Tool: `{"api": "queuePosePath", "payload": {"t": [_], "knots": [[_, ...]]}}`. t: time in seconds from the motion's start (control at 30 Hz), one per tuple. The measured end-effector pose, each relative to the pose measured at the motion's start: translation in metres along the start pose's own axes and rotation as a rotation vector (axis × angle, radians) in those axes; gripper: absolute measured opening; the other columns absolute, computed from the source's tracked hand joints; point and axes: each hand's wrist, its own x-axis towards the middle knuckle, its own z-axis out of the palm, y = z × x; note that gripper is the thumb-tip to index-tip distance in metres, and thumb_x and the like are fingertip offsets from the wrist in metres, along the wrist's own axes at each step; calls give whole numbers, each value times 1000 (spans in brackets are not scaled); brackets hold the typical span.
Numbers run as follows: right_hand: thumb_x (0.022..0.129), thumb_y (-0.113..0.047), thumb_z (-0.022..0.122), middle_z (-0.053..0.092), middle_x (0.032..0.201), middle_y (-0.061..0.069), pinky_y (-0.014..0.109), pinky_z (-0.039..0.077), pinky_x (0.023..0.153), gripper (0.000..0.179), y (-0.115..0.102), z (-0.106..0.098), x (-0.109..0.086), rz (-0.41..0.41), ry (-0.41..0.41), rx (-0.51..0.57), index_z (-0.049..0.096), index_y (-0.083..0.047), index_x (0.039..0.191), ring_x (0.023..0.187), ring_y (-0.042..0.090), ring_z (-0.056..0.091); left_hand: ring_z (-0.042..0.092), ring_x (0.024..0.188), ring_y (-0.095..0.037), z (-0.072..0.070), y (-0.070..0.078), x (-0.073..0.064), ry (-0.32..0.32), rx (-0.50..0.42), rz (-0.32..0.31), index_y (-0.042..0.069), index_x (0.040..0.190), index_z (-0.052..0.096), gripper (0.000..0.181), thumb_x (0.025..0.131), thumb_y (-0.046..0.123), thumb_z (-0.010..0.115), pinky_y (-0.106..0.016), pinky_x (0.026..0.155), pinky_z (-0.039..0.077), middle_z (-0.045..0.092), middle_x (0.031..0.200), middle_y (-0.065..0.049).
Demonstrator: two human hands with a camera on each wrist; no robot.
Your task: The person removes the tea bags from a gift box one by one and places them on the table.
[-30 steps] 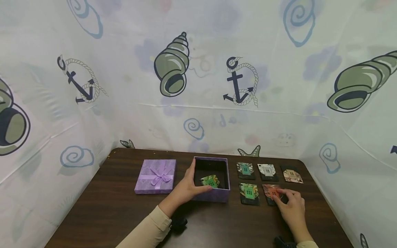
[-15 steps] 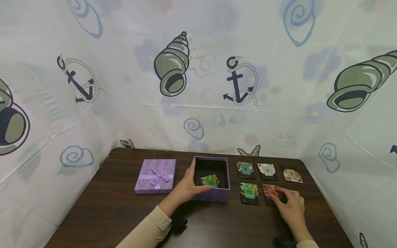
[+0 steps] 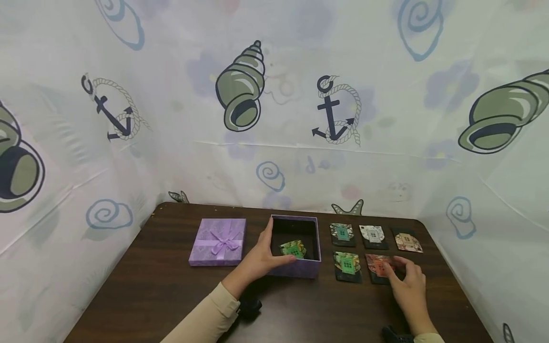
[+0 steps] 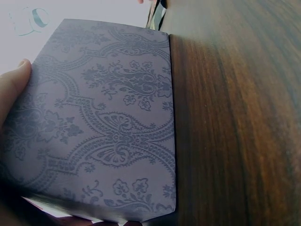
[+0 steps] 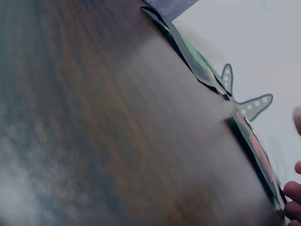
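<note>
My left hand holds an open purple box, thumb over the front rim and fingers along its left side. A green packet lies inside the box. The left wrist view shows the box's patterned front wall and my thumb at its edge. My right hand rests at the right edge of a red packet, thumb and forefinger slightly apart. In the right wrist view, fingertips show beside the red packet. Left of it lies another green packet.
A purple lid with a ribbon bow lies left of the box. Behind the front packets are a teal packet, a white packet and a beige packet. A patterned cloth hangs behind the brown table.
My right thumb and forefinger have slid a little to the right across the red packet toward its edge. The left hand and box stay in place; the head view has shifted slightly.
</note>
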Motion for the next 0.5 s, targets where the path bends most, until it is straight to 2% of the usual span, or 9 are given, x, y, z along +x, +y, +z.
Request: {"api": "queuePosePath", "payload": {"t": [0.17,0.33,0.43,0.5], "knots": [[108,-29,70,62,128,27,50,34,98,43,-2,0,0,42,85,74,65,5,134,118,38,51,6,170,-43,1,-2,-1,5,-11,-1,40,175,-8,138,81,67,90,-73,129,23,3,185,-14],[108,-22,71,63,119,12,25,38,88,28,-20,-5,-3,13,194,132,71,0,126,103,5,49,6,170,-43,1,-1,0,2,-10,4,41,175,-9,137,83,64,89,-74,129,24,3,185,-14],[108,-17,70,62,118,3,12,39,85,24,-43,-10,-5,-33,166,181,71,-2,127,100,-6,49,8,170,-44,1,-1,0,1,-9,15,41,175,-9,136,83,64,89,-73,128,25,4,185,-16],[110,-19,68,60,120,0,8,42,84,26,-62,-14,-5,-51,87,203,70,-3,130,99,-7,52,8,170,-43,1,0,0,2,-10,16,42,174,-9,137,82,66,89,-72,129,25,4,185,-16]]}}
